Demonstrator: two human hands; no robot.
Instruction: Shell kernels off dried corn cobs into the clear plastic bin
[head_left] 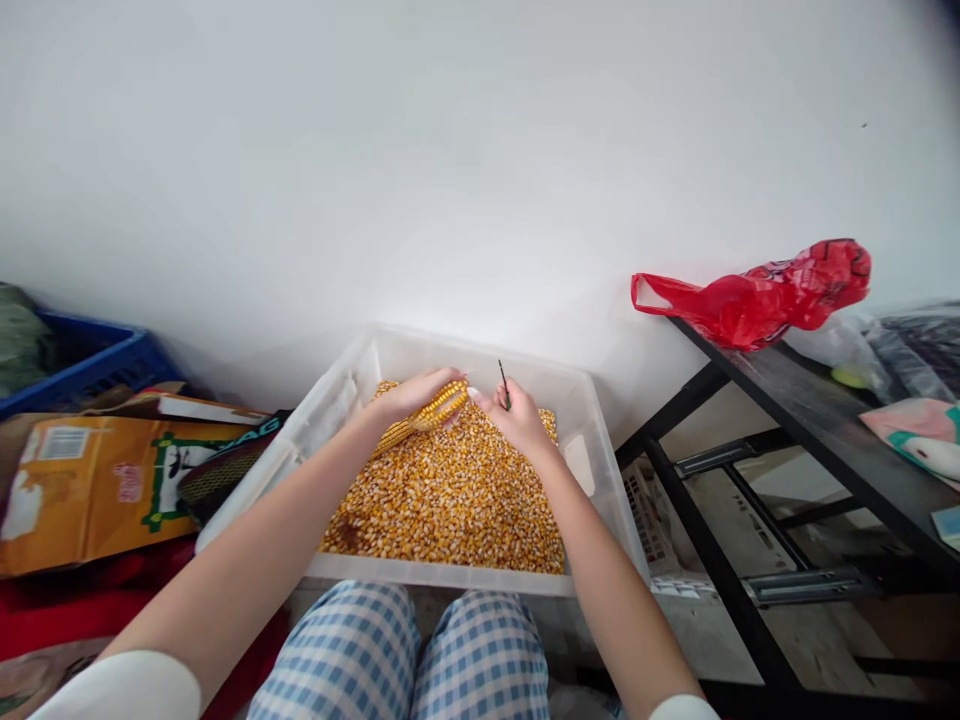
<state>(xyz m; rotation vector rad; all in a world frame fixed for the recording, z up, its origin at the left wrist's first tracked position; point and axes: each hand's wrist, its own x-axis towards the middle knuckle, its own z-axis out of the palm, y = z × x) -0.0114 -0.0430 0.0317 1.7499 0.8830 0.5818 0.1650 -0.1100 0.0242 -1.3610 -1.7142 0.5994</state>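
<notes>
My left hand is closed around a yellow corn cob, which has a pale strip without kernels along its side. Close to the cob's right end is my right hand, its fingers closed on a thin dark screwdriver-like tool that points upward. Its exact kind is too small to tell. Below both hands, loose corn kernels fill the bottom of a translucent plastic bin. Another corn cob lies on the kernels under my left wrist, partly hidden.
A white wall rises behind the bin. On the right stands a black metal-framed table with a red plastic bag. To the left are an orange cardboard box and a blue crate. My checked knees touch the bin's near side.
</notes>
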